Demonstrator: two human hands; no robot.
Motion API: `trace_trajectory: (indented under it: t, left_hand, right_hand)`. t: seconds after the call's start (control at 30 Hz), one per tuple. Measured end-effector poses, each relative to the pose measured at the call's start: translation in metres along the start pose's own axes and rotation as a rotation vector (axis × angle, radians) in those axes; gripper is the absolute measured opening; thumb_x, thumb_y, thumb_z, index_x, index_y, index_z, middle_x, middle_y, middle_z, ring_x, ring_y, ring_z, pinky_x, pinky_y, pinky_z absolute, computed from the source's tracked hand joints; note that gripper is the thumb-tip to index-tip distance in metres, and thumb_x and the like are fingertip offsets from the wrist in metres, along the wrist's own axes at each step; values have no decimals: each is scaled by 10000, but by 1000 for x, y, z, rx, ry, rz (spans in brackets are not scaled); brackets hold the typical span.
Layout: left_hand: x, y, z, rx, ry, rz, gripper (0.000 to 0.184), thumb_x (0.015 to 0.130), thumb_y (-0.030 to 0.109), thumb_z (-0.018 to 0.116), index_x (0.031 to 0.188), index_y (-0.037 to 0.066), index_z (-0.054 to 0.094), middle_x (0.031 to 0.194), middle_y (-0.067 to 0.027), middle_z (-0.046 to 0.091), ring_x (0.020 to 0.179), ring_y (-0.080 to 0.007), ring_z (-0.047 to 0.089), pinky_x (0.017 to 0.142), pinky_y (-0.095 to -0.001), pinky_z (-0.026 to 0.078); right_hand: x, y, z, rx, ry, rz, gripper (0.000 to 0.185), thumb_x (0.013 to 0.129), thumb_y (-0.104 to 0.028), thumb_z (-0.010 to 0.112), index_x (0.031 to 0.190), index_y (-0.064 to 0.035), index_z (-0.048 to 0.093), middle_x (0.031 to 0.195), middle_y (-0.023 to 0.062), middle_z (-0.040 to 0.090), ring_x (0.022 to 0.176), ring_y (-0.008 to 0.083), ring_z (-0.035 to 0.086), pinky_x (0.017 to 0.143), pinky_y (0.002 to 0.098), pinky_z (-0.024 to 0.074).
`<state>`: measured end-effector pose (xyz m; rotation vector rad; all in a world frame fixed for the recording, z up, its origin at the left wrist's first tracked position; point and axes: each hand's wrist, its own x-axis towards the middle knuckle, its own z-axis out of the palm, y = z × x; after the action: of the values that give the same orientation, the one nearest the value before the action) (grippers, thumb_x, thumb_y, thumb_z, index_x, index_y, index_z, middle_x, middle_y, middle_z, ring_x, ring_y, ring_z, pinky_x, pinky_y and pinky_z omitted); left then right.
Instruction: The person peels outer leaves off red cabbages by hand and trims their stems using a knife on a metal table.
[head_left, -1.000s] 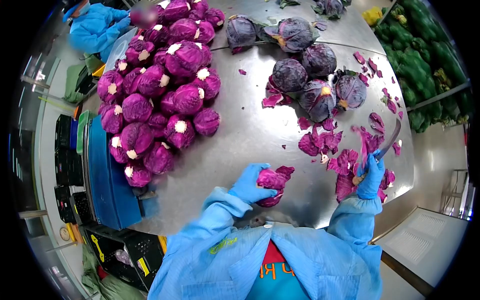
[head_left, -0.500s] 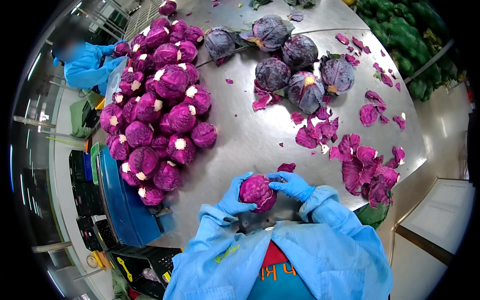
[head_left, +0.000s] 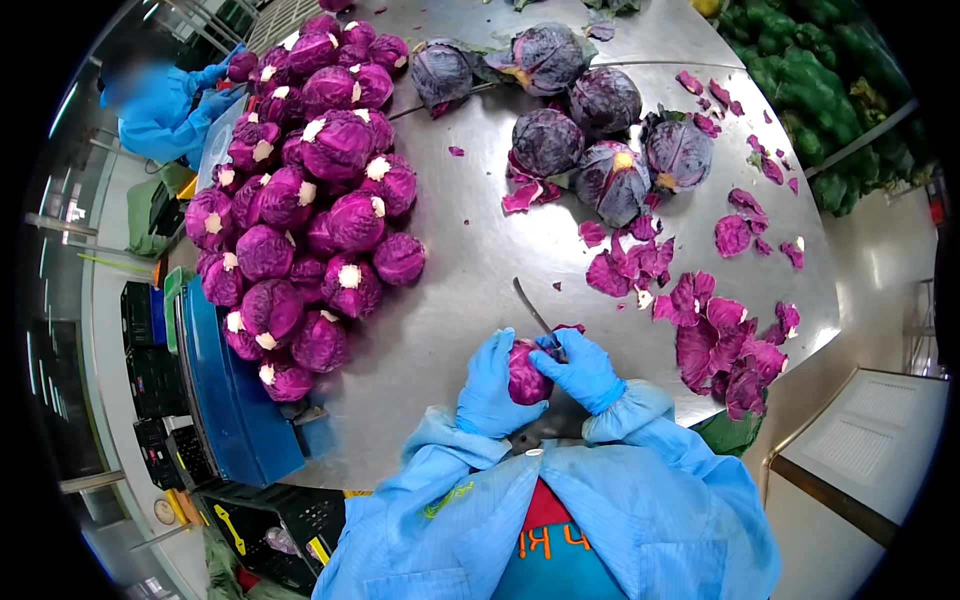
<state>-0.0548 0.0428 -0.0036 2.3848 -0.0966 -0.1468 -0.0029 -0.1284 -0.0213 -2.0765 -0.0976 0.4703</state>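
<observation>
A purple red cabbage (head_left: 527,376) sits between my two blue-gloved hands, close to the near edge of the steel table. My left hand (head_left: 490,385) wraps around its left side and holds it. In my right hand (head_left: 582,372) is a knife (head_left: 534,308) with a thin, slightly curved dark blade that points up and away to the left. The right fingers close round its handle, against the cabbage's right side. A loose piece of purple leaf (head_left: 570,328) shows just behind the right hand.
Peeled red cabbages (head_left: 268,252) are heaped on the left. Dark unpeeled cabbages (head_left: 612,182) stand at the back middle. Torn leaves (head_left: 722,338) lie along the right side of the steel table (head_left: 455,235). A co-worker in blue (head_left: 165,110) stands far left, beyond a blue bin (head_left: 235,400).
The knife now shows in my right hand, its blade raised beyond the cabbage. My left hand has turned further over the cabbage. The whole view has shifted slightly.
</observation>
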Motion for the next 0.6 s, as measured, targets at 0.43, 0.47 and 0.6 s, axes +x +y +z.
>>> trace_trajectory:
  t: [0.43,0.47,0.6]
  left_hand:
    - [-10,-36,-4,-257,145,-28,1122,522,298,886,1423,16,277,1336,-220,396,1211,-375,447,1030,-427,395]
    - [-8,-33,-1,-249,159,-20,1122,523,298,885,1422,17,276,1330,-220,399,1210,-375,448,1027,-427,398]
    - [4,-18,16,-212,180,23,1120,525,305,885,1418,16,274,1320,-219,402,1207,-375,449,1022,-429,402]
  right_hand:
    - [5,99,-77,-336,392,108,273,866,-345,643,962,-90,625,812,82,649,685,250,640,617,374,507]
    - [7,87,-77,-182,360,103,284,863,-341,651,999,-92,636,815,72,651,692,223,637,627,355,508]
    - [6,25,-44,237,25,78,395,777,-311,773,1072,-76,657,799,26,638,735,99,575,709,259,479]
